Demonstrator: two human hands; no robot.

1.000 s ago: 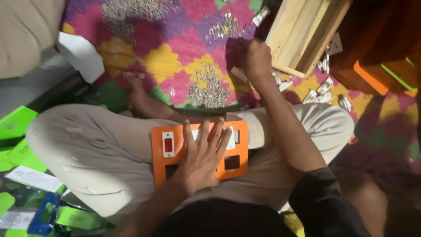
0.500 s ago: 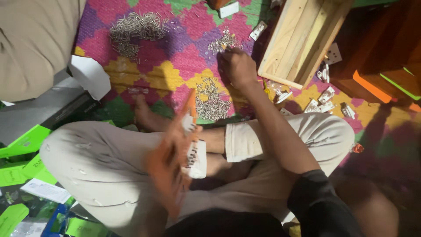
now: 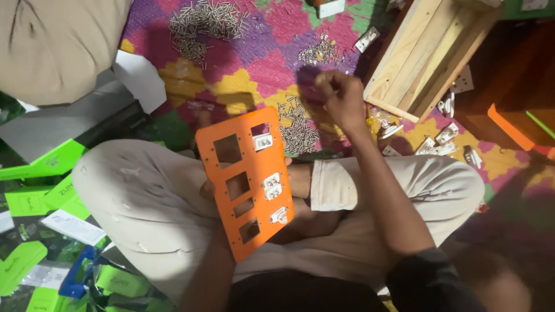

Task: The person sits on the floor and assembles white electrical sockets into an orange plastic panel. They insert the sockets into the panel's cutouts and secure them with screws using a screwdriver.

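My left hand point(image 3: 206, 189) grips an orange panel point(image 3: 245, 199) from behind and holds it tilted above my lap; the panel hides most of the hand. The panel has several rectangular cut-outs, and three white switch parts point(image 3: 272, 186) are fitted along its right side. My right hand point(image 3: 342, 99) is raised over the patterned mat, its fingertips pinched on a small pale screw. A pile of metal screws point(image 3: 298, 130) lies on the mat just below and left of that hand. I sit cross-legged in light trousers.
More screw heaps point(image 3: 202, 23) lie at the far side of the colourful mat point(image 3: 243, 69). A wooden frame point(image 3: 425, 55) stands at the upper right with white switch parts point(image 3: 445, 138) beside it. Green packets point(image 3: 49, 164) and papers lie at the left, with a beige cushion point(image 3: 55, 46) beyond them.
The orange panel lay flat on my lap under my left palm; now the left hand holds it up and tilted. My right hand has lifted off the screw pile with pinched fingers.
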